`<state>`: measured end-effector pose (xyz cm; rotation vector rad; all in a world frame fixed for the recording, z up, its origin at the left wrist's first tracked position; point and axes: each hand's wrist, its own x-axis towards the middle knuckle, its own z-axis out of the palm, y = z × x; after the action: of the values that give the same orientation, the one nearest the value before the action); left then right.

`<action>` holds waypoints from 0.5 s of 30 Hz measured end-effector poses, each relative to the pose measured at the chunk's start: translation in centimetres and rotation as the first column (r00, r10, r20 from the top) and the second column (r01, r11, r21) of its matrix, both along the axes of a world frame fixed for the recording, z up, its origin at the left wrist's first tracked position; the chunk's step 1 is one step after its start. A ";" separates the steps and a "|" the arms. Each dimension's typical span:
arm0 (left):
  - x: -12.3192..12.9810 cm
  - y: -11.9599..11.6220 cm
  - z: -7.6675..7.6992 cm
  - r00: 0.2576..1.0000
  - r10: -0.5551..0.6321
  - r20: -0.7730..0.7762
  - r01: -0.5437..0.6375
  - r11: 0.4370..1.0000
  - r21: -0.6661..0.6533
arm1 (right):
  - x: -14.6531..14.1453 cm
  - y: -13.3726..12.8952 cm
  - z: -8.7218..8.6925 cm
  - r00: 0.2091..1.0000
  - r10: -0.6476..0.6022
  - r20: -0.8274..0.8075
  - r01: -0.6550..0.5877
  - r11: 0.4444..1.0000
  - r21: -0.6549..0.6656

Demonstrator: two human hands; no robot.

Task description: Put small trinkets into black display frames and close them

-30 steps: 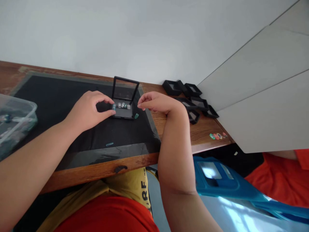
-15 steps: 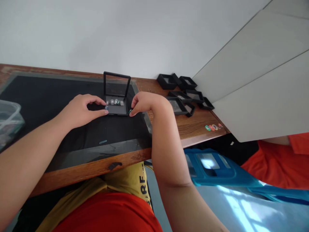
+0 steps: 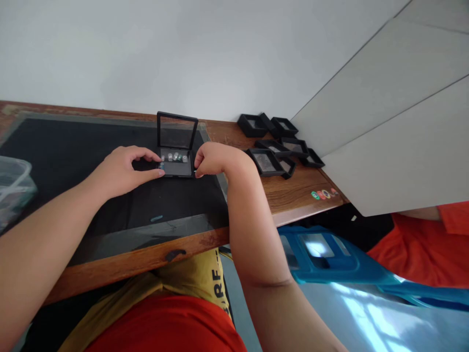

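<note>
A small black display case (image 3: pixel 178 169) stands on the black mat with its clear, black-framed lid (image 3: pixel 177 131) raised. Several small clear and greenish stones (image 3: pixel 176 157) sit in a row along the back of its grey inside. My left hand (image 3: pixel 126 168) grips the case's left edge, thumb and fingers a little apart, beside a small bluish piece (image 3: pixel 161 166) in the left end. At the right edge of the case, my right hand (image 3: pixel 208 159) pinches a tiny shiny stone (image 3: pixel 195 171), mostly hidden by the fingertips.
Several black display cases (image 3: pixel 267 162) lie at the right of the wooden table. A clear plastic tub (image 3: pixel 14 181) stands at the far left. A bluish strip (image 3: pixel 156 218) lies on the mat (image 3: pixel 124 215). A person in red (image 3: pixel 425 249) and a blue chair (image 3: pixel 326 254) are at the right.
My right hand has moved slightly left, closer to the case's right edge, and the greenish stone in its fingers is now more hidden. My left hand stays at the left edge.
</note>
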<state>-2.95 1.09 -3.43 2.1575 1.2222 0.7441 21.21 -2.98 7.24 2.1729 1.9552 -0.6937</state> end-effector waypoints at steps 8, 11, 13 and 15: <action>0.0 -0.1 0.6 1.000 0.004 -0.022 -0.005 0.999 -0.038 | 0.5 -0.1 0.2 1.000 0.009 0.028 -0.009 1.000 0.013; 0.0 -0.2 0.5 1.000 0.006 -0.021 -0.007 0.999 -0.038 | 0.7 -0.1 0.2 0.999 0.029 0.025 -0.029 0.999 0.013; -0.1 -0.2 0.4 1.000 0.006 -0.024 -0.007 0.999 -0.038 | 0.8 -0.1 0.3 0.999 0.037 0.005 -0.038 0.999 0.006; -0.1 -0.1 0.3 1.000 0.006 -0.029 -0.008 0.999 -0.037 | 0.8 -0.2 0.4 0.999 0.044 -0.014 -0.044 0.999 -0.001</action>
<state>-3.02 0.96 -3.13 2.1423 1.2494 0.6899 21.97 -3.18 7.60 2.1232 2.0020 -0.7058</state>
